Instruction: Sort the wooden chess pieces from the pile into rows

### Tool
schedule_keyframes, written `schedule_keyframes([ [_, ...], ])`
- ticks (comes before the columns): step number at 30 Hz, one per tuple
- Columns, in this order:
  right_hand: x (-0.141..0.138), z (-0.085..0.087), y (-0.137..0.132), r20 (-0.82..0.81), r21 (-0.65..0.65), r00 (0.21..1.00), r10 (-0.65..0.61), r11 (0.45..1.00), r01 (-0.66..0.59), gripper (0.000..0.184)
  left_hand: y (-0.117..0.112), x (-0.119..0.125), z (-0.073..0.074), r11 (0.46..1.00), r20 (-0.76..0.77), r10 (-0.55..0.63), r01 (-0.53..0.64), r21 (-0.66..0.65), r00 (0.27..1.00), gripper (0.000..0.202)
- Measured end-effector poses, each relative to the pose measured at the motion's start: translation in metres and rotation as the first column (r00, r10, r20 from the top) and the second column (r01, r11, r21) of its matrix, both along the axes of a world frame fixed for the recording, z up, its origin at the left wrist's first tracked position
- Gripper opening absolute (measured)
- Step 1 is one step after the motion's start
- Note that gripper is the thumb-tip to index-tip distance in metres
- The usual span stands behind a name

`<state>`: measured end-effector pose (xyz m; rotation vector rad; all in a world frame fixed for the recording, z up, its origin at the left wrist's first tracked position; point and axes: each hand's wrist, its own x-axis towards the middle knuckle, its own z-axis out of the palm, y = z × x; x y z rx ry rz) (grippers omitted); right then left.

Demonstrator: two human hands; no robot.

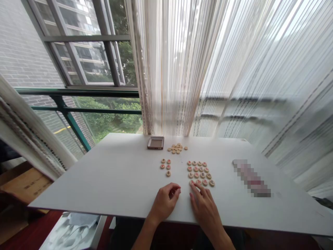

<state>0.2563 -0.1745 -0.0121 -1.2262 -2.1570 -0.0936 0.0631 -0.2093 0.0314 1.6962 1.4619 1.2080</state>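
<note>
Round wooden Chinese chess pieces with red or dark characters lie face up on the white table. My right hand (205, 205) rests at the near edge of a grid of pieces (197, 175), fingers spread, with a fingertip on the nearest row's left piece (191, 182). Its thumb is apart from the fingers. My left hand (165, 201) is curled just left of it, thumb and fingertips drawn together, and I see nothing between them. Beyond the left hand lies a smaller group of pieces (168, 167) in two short columns, with a single piece (168, 173) nearest.
A pile of blank-side-up pieces (178, 149) sits farther back, beside a shallow open box (156, 143). A pixelated long item (252, 178) lies at right on the white table (104, 177). Behind are curtains (177, 69); cardboard boxes (28, 182) stand lower left.
</note>
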Motion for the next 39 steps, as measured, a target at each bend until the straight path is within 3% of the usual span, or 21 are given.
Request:
schedule_keyframes([
  [16, -0.001, 0.002, -0.006, -0.074, -0.020, 0.996, -0.046, 0.999, 0.045, 0.043, 0.001, 0.002, -0.002, 1.000, -0.024, 0.013, -0.013, -0.006, 1.000, 0.025],
  [21, -0.003, 0.005, -0.007, -0.092, -0.005, 0.995, -0.050, 0.999, 0.050, 0.042, 0.012, 0.005, -0.007, 0.998, -0.032, 0.047, -0.049, -0.040, 0.998, 0.028],
  [25, -0.003, 0.004, -0.006, -0.105, -0.013, 0.993, -0.052, 0.999, 0.051, 0.041, 0.033, 0.011, -0.005, 0.999, -0.238, 0.016, -0.004, 0.051, 0.971, 0.033],
  [30, -0.003, 0.002, -0.005, -0.108, -0.011, 0.993, -0.049, 0.999, 0.048, 0.040, 0.057, 0.025, -0.001, 0.989, -0.545, -0.059, 0.124, 0.083, 0.836, 0.047],
  [33, -0.002, 0.000, -0.004, -0.098, -0.024, 0.994, -0.042, 0.999, 0.039, 0.040, 0.061, 0.031, -0.002, 0.988, -0.618, -0.065, 0.137, 0.071, 0.784, 0.051],
  [39, -0.002, -0.004, -0.004, -0.111, -0.030, 0.992, -0.052, 0.998, 0.049, 0.044, 0.062, 0.033, -0.002, 0.988, -0.647, -0.053, 0.132, 0.074, 0.760, 0.057],
])
